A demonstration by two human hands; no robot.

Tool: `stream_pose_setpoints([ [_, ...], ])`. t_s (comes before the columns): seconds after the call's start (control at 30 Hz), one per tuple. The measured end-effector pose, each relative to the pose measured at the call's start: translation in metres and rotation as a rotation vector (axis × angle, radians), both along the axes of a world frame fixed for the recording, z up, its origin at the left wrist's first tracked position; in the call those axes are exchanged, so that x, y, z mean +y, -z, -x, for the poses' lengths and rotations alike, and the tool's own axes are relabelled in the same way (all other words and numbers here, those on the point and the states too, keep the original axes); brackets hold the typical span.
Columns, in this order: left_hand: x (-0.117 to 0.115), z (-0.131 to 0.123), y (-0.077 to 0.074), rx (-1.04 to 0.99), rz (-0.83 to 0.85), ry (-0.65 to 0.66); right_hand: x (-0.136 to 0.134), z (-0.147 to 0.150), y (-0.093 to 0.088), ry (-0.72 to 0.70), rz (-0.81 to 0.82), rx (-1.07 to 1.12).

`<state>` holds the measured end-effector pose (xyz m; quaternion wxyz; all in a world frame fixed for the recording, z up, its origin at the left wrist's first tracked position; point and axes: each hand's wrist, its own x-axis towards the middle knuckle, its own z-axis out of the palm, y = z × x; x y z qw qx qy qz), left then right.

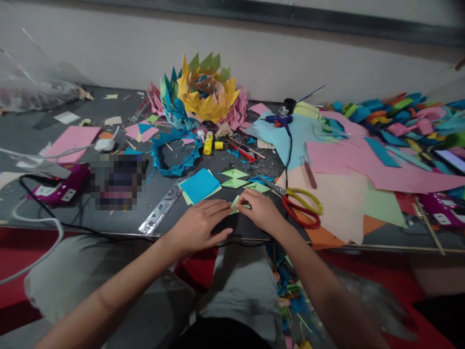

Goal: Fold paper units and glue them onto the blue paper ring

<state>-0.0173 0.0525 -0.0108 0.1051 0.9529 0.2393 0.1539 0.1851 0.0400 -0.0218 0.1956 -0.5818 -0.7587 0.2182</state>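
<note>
Pale green paper, a small folded piece (235, 204), lies on a dark counter (119, 220) at the middle of its near edge, between a person's two bare hands. The left hand (198, 225) rests palm down, its grip open and flat, with fingertips touching the left side of the paper piece. The right hand (260, 211) arches over the paper's right side with fingers curled down onto it; whether that grip pinches the paper or only presses it cannot be told. Just behind the hands sit a stack of blue paper squares (199, 186) and three folded green triangles (234, 178). A metal ruler (162, 211) lies slanted near the left hand, reaching the near edge. Scissors with one yellow and one red handle (302, 207) lie just beside the right hand, on large loose sheets of peach, pink and green paper (341, 194). Toward the far edge, in the middle, stands a spiky paper flower (203, 94) in yellow, green, blue and pink, with a yellow glue bottle (208, 143) in front of it. A blue glue gun (278, 119) lies to its right. A heap of coloured paper pieces (399, 116) fills the far right corner.
</note>
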Motion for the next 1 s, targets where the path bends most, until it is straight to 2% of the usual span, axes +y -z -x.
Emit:
stream_pose_setpoints([
  [0.1, -0.005, -0.005, 0.006, 0.116, -0.052, 0.009, -0.002, 0.001, 0.000, 0.001, -0.024, -0.003],
  [0.2, -0.011, -0.007, 0.011, 0.168, -0.078, -0.041, -0.005, 0.002, 0.003, 0.016, -0.061, 0.010],
  [0.4, -0.015, -0.011, 0.009, 0.178, -0.085, -0.094, -0.016, 0.005, 0.011, 0.191, -0.181, 0.026],
  [0.53, -0.014, -0.009, 0.008, 0.160, -0.059, -0.101, -0.017, -0.003, 0.011, 0.222, -0.091, 0.114],
  [0.67, -0.013, -0.007, 0.008, 0.121, -0.029, -0.102, -0.014, -0.014, 0.011, 0.193, -0.027, 0.232],
  [0.83, 0.001, -0.015, 0.003, 0.067, 0.053, -0.090, -0.012, -0.015, 0.013, 0.211, -0.024, 0.292],
  [1.0, 0.026, -0.035, -0.003, 0.110, 0.130, -0.115, -0.013, -0.003, 0.014, 0.258, -0.072, 0.192],
])
